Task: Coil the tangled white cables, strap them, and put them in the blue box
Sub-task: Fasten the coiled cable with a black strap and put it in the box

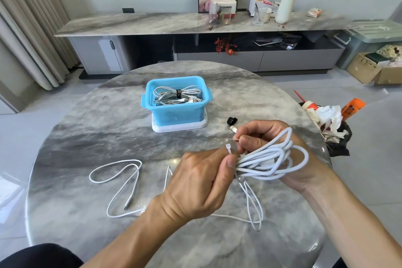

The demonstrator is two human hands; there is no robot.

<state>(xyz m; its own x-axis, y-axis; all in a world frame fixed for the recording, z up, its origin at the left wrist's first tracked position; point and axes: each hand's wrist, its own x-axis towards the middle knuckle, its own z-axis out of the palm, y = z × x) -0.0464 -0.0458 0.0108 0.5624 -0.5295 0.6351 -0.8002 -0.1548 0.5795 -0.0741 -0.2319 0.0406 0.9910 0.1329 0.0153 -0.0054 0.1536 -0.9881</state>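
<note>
My left hand [202, 178] grips one end of a coiled white cable [272, 159] above the round marble table [87, 126], and a white zip tie [228, 148] sticks up by its thumb. My right hand [267, 137] holds the coil's other side and pinches the zip tie's thin tail. The coil's USB plug [233, 129] pokes out past my right fingers. Another white cable [121, 183] lies loose on the table, left of and under my hands. The blue box [177, 113] stands at mid-table on its white lid and holds strapped cables [178, 95].
A small black strap [231, 120] lies on the table right of the box. A black bag with crumpled paper and cups [326, 119] sits by the table's right edge. A long marble sideboard [152, 23] with clutter runs along the back wall.
</note>
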